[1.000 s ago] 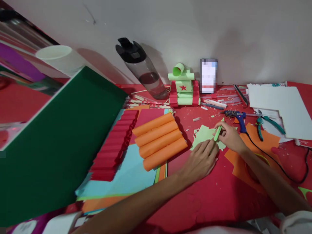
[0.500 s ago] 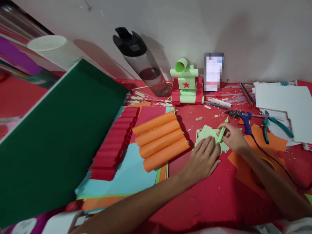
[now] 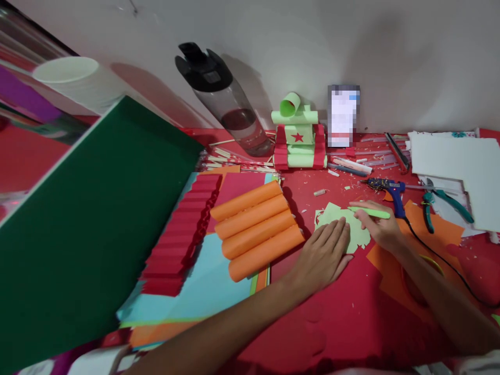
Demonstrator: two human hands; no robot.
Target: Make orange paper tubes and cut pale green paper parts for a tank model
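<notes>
Fingers of the right hand (image 3: 383,226) close around a green pen (image 3: 373,212); the left hand (image 3: 324,252) lies flat on pale green paper (image 3: 357,229)

A grey-white wall (image 3: 281,31) rises behind a red tabletop (image 3: 351,312). At the left, a dark green board (image 3: 78,234) stands at a slant, and right beside it lies a stack of coloured sheets (image 3: 207,281), blue uppermost over much of it. A part-filled bottle (image 3: 238,120) stands near the wall; white boards (image 3: 437,156) lie at the far right. On the stack rests pleated red paper (image 3: 179,234), with four orange rolls (image 3: 258,229) side by side just to its right. Near the bottle sits a green paper model (image 3: 299,135) bearing a red star.

The left hand's fingers are straight and together, palm down, its thumb apart. The ragged pale green paper lies between the two hands, partly under the left. The right hand pinches the pen between thumb and fingers at the paper's right side; whether its tip touches the sheet, I cannot tell.

Beyond are teal-handled pliers (image 3: 428,213), a blue glue gun (image 3: 396,195), an upright phone (image 3: 341,117), a cutter (image 3: 397,152) and one short white stub (image 3: 319,192).
</notes>
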